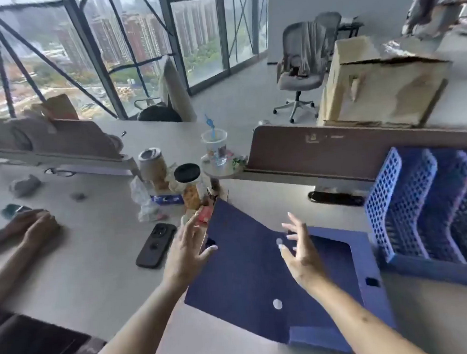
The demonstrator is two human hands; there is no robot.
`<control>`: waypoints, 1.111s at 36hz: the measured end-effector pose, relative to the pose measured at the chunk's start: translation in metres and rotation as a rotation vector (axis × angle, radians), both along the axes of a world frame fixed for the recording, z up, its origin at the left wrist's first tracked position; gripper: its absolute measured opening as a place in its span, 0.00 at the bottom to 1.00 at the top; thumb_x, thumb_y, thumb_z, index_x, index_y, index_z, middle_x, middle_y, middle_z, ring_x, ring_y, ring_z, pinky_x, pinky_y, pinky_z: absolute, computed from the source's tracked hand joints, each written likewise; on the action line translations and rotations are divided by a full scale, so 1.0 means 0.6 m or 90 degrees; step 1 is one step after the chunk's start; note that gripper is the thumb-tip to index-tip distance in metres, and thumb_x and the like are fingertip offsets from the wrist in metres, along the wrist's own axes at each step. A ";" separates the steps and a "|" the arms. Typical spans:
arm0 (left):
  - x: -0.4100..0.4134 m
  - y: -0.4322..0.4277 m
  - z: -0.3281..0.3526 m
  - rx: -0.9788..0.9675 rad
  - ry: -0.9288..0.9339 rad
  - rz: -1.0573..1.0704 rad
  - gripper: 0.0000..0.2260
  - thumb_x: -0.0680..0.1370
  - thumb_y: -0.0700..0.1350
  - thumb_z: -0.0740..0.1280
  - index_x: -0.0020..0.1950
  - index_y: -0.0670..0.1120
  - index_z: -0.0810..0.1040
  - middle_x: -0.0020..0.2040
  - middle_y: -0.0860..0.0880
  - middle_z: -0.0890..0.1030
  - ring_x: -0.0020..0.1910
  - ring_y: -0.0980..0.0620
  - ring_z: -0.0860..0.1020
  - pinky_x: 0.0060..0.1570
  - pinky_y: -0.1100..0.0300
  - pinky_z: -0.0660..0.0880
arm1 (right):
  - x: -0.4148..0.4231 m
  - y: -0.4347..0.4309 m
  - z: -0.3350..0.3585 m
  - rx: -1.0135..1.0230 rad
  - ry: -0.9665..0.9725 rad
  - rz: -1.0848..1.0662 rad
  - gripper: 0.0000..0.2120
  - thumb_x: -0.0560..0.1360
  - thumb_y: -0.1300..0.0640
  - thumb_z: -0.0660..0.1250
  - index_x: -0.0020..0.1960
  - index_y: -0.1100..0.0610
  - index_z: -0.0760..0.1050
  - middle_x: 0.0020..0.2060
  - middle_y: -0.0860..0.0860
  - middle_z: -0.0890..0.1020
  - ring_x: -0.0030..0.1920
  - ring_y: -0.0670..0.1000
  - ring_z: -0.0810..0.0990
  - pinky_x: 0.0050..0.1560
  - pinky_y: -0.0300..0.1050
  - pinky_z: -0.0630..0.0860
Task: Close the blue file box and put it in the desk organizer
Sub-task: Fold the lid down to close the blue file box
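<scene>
The blue file box [340, 255] lies flat on the desk in front of me with its dark blue lid [242, 281] tilted up and half open toward the left. My left hand [187, 249] hovers by the lid's left edge with fingers spread, holding nothing. Over the middle of the lid my right hand [298, 247] is spread wide, also holding nothing. The blue lattice desk organizer [412, 214] stands just right of the box, with several upright dividers and open slots.
A black phone [156, 248] lies left of my left hand. Jars, a plastic cup [215, 147] and snack bags crowd the desk behind the lid. Another person's hands [34, 224] rest at far left. A brown desk partition [349, 149] runs behind the organizer.
</scene>
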State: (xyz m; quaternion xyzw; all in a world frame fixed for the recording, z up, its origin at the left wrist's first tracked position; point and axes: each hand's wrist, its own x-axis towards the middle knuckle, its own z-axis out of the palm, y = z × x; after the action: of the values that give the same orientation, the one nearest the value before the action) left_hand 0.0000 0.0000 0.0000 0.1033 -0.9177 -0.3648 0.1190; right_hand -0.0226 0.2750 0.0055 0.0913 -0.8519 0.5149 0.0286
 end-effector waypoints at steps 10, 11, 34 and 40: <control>0.069 -0.030 -0.046 0.292 -0.195 0.063 0.25 0.76 0.49 0.72 0.73 0.52 0.72 0.47 0.53 0.87 0.49 0.57 0.83 0.51 0.60 0.76 | 0.084 -0.081 -0.059 0.124 -0.235 0.237 0.45 0.72 0.44 0.70 0.75 0.30 0.41 0.77 0.33 0.51 0.77 0.41 0.52 0.72 0.44 0.60; 0.073 -0.031 -0.046 0.318 -0.192 0.063 0.23 0.77 0.50 0.71 0.72 0.52 0.74 0.43 0.54 0.87 0.44 0.59 0.83 0.49 0.60 0.76 | 0.086 -0.087 -0.059 0.119 -0.243 0.246 0.45 0.72 0.43 0.70 0.75 0.29 0.41 0.77 0.34 0.49 0.78 0.41 0.51 0.72 0.44 0.59; 0.033 0.157 0.037 0.513 -0.206 -0.192 0.23 0.77 0.51 0.65 0.73 0.56 0.70 0.54 0.49 0.87 0.54 0.51 0.85 0.66 0.48 0.72 | 0.094 -0.013 0.081 0.068 -0.167 0.083 0.32 0.77 0.49 0.62 0.77 0.38 0.53 0.62 0.50 0.81 0.60 0.56 0.80 0.56 0.47 0.78; 0.012 0.214 0.022 0.417 -0.251 -0.247 0.23 0.78 0.44 0.70 0.70 0.58 0.70 0.51 0.53 0.88 0.55 0.61 0.83 0.58 0.64 0.72 | 0.096 0.077 0.084 0.075 -0.192 0.010 0.34 0.73 0.58 0.62 0.74 0.35 0.57 0.71 0.48 0.73 0.71 0.48 0.71 0.60 0.42 0.74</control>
State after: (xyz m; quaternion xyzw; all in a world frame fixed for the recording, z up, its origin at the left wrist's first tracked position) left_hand 0.0072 0.1282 0.0131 0.0286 -0.7610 -0.6257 -0.1689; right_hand 0.0351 0.3214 0.0556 0.0210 -0.8747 0.4718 -0.1089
